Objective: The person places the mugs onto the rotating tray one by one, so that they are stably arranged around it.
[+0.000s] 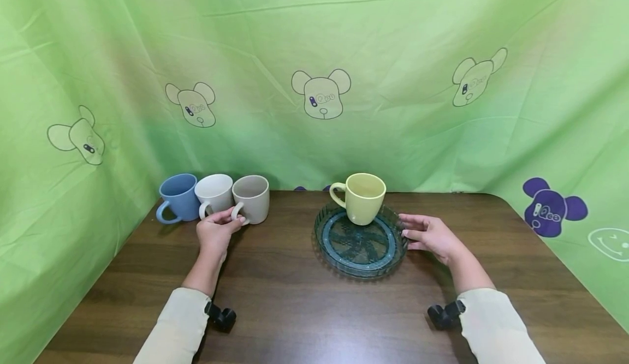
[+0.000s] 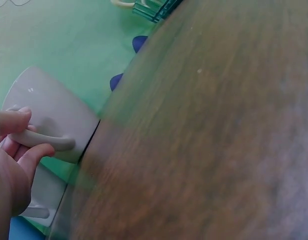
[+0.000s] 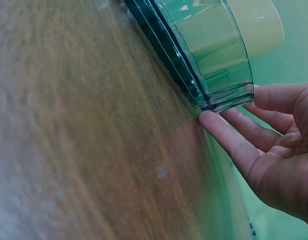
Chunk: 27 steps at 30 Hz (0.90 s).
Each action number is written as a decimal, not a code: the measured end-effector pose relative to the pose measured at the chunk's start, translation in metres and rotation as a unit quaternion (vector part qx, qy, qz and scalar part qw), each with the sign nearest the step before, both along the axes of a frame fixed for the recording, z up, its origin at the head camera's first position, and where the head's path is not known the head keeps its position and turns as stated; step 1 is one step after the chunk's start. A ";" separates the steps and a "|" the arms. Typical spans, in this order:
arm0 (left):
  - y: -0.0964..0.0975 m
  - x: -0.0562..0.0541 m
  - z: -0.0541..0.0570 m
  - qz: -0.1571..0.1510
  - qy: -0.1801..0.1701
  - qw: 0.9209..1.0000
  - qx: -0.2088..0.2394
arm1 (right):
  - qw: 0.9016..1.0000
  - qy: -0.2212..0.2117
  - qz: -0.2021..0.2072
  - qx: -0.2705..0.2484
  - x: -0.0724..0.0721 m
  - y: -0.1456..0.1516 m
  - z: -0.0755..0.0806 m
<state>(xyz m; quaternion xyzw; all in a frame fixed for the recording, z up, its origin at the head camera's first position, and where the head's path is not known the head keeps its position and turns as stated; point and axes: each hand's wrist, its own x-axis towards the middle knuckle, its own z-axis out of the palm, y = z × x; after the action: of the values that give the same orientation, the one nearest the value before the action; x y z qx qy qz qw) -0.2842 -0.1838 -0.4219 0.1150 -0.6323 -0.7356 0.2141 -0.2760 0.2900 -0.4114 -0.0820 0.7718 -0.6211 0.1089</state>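
In the head view my left hand (image 1: 214, 234) pinches the handle of a grey mug (image 1: 256, 200), which stands upright on the table. The left wrist view shows the thumb and fingers around that handle of the grey mug (image 2: 54, 107). A green glass tray (image 1: 360, 268) with a ribbed wall sits right of centre. On its far part stands a yellow mug (image 1: 365, 200), handle to the left. My right hand (image 1: 432, 237) touches the tray's right side with extended fingers; in the right wrist view its fingertips (image 3: 209, 119) meet the tray's outer wall.
A white mug (image 1: 214, 188) and a blue mug (image 1: 181, 197) stand in a row left of the grey mug, close together. The brown wooden table (image 1: 304, 309) ends at a green patterned cloth (image 1: 314, 145) at the back and sides.
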 end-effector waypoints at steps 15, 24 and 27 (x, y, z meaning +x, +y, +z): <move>0.005 0.005 0.000 -0.027 0.024 0.997 0.073 | 1.000 -0.002 -0.007 -0.003 0.003 -0.003 0.001; 0.008 0.008 0.006 -0.043 0.026 0.996 0.071 | 1.000 -0.005 -0.008 -0.014 0.005 -0.003 0.001; 0.009 0.009 0.007 -0.048 0.021 0.996 0.070 | 1.000 -0.004 -0.008 -0.016 0.006 -0.003 0.001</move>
<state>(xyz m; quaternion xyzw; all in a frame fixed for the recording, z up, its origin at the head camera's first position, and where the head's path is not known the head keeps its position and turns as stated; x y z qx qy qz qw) -0.2756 -0.1747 -0.4149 0.0838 -0.5791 -0.7898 0.1837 -0.2702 0.2865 -0.4103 -0.0748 0.7622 -0.6343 0.1058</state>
